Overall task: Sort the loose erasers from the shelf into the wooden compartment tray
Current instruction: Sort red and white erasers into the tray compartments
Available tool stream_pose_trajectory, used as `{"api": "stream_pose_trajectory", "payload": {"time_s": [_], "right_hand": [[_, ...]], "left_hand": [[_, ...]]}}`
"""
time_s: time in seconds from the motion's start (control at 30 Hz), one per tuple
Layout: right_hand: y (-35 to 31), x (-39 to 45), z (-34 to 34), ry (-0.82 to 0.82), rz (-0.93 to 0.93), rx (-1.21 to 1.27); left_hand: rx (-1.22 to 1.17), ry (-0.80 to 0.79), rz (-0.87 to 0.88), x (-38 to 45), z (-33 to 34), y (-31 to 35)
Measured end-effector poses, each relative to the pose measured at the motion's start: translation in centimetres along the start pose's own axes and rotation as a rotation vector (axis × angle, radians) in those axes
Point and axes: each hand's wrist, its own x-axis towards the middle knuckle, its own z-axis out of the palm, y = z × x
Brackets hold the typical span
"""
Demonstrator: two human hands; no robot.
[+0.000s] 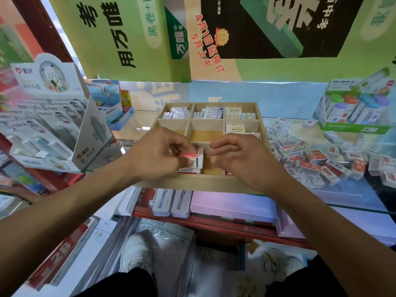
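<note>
1. The step in hand is placing: the left hand (158,153) pinches a red-and-white eraser (188,155) between thumb and curled fingers, just above the near-left compartment of the wooden tray (184,183) in the middle of the frame
2. Below that eraser, a few erasers already in the compartment (189,169) lie there, one standing on edge against the divider; it looks as if the held one is being lined up beside them, though the fingers hide the exact contact
3. The right hand (240,159) hangs over the near-middle and near-right compartments with its grip loosely curled and holding nothing that I can see; its fingertips point toward the left hand, close but apart from the eraser
4. The far row of the tray, toward the upper middle, is already filled with neat rows, and the right compartment of the middle row is partly filled; the middle compartment shows bare wood
5. The loose pile of erasers (321,159) lies on the glass shelf (342,196) at right of frame, well apart from both hands, so much of the sorting remains
6. The next move calls for seating the held eraser flat against its neighbours and loosening the pinch, then reaching right to the pile for another
</note>
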Motion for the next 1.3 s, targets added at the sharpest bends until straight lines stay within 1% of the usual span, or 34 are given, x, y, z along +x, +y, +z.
{"api": "stream_pose_trajectory", "payload": {"time_s": [0.13,0.2,0.3,0.47,0.57,0.63,0.77,0.9,1.0,1.13,1.3], "right_hand": [[0.6,0.2,-0.5,0.06,0.001,-0.115],[0.6,0.2,-0.4,0.042,-0.019,-0.151],[0.5,0.0,-0.2,0.011,-0.059,-0.164],[0.3,0.1,0.3,-0.028,-0.131,-0.297],[-0.1,1.1,1.4,-0.116,-0.124,-0.394],[-0.7,1.9,2.0,-0.163,-0.109,-0.424],[-1.2,3.3,2.6,-0.216,-0.056,-0.499],[-1.1,3.8,2.7,-0.226,-0.08,-0.574],[-1.0,3.5,2.4,-0.243,-0.093,-0.577],[-1.0,3.4,2.0,-0.272,-0.133,-0.534],[-0.9,3.8,1.2,-0.386,-0.23,-0.576]], "left_hand": [[0.014,-0.073,-0.106,-0.1,0.0,-0.6],[0.011,-0.094,-0.123,0.0,0.1,-0.7],[-0.043,-0.077,-0.153,0.3,0.3,-0.7],[-0.233,0.038,-0.294,0.4,0.6,-1.3],[-0.335,0.165,-0.402,0.3,0.9,-1.7],[-0.413,0.222,-0.44,0.1,1.0,-1.9],[-0.488,0.256,-0.459,0.0,1.2,-2.2],[-0.5,0.255,-0.458,-0.2,1.5,-2.5],[-0.506,0.262,-0.459,-0.2,1.6,-2.7],[-0.503,0.253,-0.45,-0.3,1.6,-2.8],[-0.486,0.272,-0.443,-0.5,1.6,-2.9]]}}
